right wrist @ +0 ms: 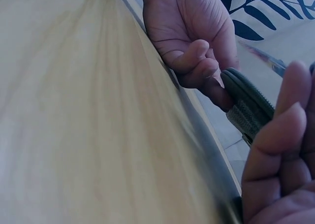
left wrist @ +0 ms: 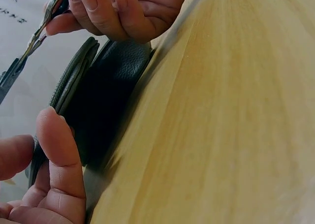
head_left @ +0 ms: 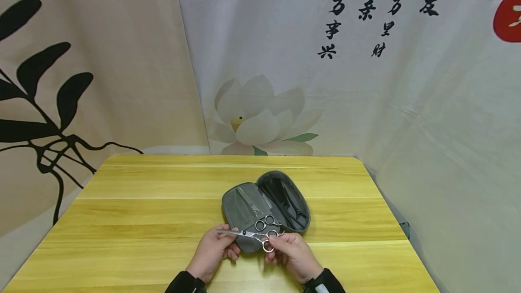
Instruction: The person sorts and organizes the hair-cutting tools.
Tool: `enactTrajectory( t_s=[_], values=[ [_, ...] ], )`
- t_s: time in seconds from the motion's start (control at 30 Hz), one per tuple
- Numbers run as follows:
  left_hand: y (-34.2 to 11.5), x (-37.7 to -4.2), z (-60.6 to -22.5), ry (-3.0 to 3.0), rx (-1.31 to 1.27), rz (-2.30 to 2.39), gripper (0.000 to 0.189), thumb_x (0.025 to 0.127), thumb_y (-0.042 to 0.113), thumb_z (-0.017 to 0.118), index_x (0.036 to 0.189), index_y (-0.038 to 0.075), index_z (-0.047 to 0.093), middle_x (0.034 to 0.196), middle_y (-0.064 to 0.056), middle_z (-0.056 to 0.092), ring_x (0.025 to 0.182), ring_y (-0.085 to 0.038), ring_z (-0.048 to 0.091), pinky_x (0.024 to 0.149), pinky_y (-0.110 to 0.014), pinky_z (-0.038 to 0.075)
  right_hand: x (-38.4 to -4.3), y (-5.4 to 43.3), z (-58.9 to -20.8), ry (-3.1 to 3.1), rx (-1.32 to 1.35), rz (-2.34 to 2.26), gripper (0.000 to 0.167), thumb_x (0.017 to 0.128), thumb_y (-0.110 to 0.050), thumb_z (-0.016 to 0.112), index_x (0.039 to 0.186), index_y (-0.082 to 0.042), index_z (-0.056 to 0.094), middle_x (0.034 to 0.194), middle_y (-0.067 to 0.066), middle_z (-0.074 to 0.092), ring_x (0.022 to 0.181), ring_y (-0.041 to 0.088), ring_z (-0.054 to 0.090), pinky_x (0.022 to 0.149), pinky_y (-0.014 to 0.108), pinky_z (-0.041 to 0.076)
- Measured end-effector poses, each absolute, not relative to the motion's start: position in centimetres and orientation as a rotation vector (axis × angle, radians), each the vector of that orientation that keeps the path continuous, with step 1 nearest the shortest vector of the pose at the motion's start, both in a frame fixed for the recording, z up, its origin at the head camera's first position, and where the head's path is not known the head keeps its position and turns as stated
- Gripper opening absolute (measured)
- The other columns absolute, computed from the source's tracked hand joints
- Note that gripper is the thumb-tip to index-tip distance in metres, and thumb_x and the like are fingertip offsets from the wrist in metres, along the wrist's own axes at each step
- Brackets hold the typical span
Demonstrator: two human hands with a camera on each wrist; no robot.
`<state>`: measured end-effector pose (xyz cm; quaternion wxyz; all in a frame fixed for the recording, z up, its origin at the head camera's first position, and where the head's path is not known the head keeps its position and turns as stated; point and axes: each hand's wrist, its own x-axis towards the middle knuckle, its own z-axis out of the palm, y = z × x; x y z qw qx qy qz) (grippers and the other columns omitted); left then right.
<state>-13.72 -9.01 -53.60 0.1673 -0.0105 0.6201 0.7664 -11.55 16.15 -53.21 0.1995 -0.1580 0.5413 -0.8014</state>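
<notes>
Silver scissors are pinched by the right hand over the open grey case on the bench; the left hand grips the case's edge. The black writing behind includes "万事兴".

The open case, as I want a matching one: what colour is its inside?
The open case is grey inside, clearest in the head view.

Head view looks forward and down from farther off; tilted close-up wrist views share its zippered case, frame left and right respectively.
</notes>
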Motion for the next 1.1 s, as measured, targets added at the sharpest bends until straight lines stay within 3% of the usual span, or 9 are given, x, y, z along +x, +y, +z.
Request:
enactTrajectory(
  t_s=[0.2, 0.43, 0.8, 1.1],
  values=[
    [-9.3, -13.6, -53.4, 1.743, -0.052, 2.155, 0.025, 0.109, 0.010, 0.058, 0.125, -0.009, 0.053, 0.072, -0.003, 0.067, 0.061, -0.011, 0.064, 0.055, -0.026, 0.059, -11.4, 16.4, -53.1, 1.507, -0.404, -2.233, 0.031, 0.110, -0.011, 0.054, 0.100, -0.021, 0.082, 0.082, -0.013, 0.079, 0.077, 0.000, 0.076, 0.067, 0.015, 0.057],
    [-9.4, -13.5, -53.3, 1.712, -0.062, 2.136, 0.025, 0.110, 0.025, 0.062, 0.109, -0.001, 0.061, 0.074, -0.002, 0.066, 0.063, -0.011, 0.064, 0.057, -0.024, 0.058, -11.1, 17.3, -52.3, 1.458, -0.431, -2.265, 0.030, 0.109, -0.006, 0.052, 0.102, -0.020, 0.077, 0.087, -0.010, 0.081, 0.082, 0.003, 0.078, 0.069, 0.016, 0.057],
    [-9.4, -13.7, -53.3, 1.738, -0.059, 2.106, 0.032, 0.110, 0.032, 0.063, 0.103, 0.000, 0.063, 0.077, -0.003, 0.064, 0.062, -0.011, 0.063, 0.055, -0.024, 0.058, -11.6, 20.0, -50.8, 1.632, -0.525, -2.159, 0.028, 0.112, -0.007, 0.047, 0.105, -0.017, 0.072, 0.094, -0.009, 0.081, 0.086, 0.004, 0.079, 0.071, 0.018, 0.059],
    [-9.7, -13.9, -52.9, 1.737, -0.082, 2.103, 0.031, 0.109, 0.032, 0.064, 0.099, 0.002, 0.061, 0.077, -0.003, 0.065, 0.062, -0.011, 0.063, 0.055, -0.024, 0.058, -12.0, 21.6, -49.5, 1.848, -0.311, -2.161, 0.032, 0.111, -0.015, 0.051, 0.087, -0.023, 0.070, 0.077, -0.013, 0.073, 0.070, 0.003, 0.073, 0.068, 0.021, 0.058]
  ],
)
